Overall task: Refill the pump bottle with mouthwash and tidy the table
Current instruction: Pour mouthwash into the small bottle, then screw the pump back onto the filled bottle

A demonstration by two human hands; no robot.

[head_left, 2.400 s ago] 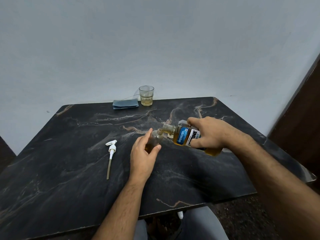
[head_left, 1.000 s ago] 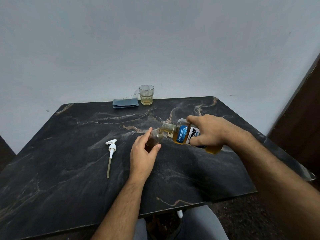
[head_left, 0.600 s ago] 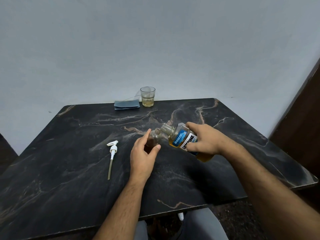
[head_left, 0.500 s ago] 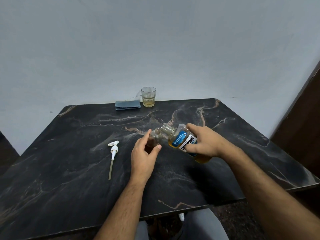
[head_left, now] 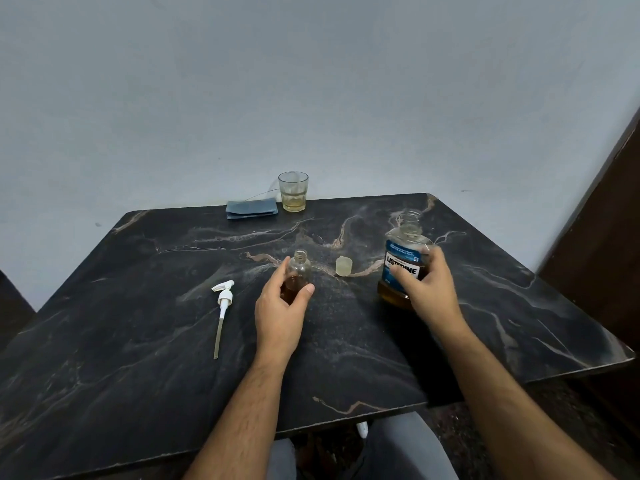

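A small clear pump bottle (head_left: 300,268) stands upright and uncapped near the middle of the dark marble table (head_left: 138,358), holding some amber liquid. My left hand (head_left: 281,306) holds it from the near side, thumb and fingers around its lower half. To its right the large mouthwash bottle (head_left: 403,258), open-necked with a blue label, stands upright with amber liquid in its bottom part. My right hand (head_left: 427,289) grips its front. Its pale cap (head_left: 344,266) lies on the table between the two bottles. The white pump head (head_left: 223,301) with its long tube lies to the left.
A drinking glass (head_left: 293,191) with a little yellowish liquid stands at the far edge by the wall. Beside it lies a folded blue cloth (head_left: 251,209). A dark wooden panel (head_left: 602,237) rises on the right. My knees show below the near table edge.
My right hand tipped the mouthwash bottle back from pouring into the small bottle and moved it right to stand upright. The cap is now in view. My left hand stayed on the small bottle.
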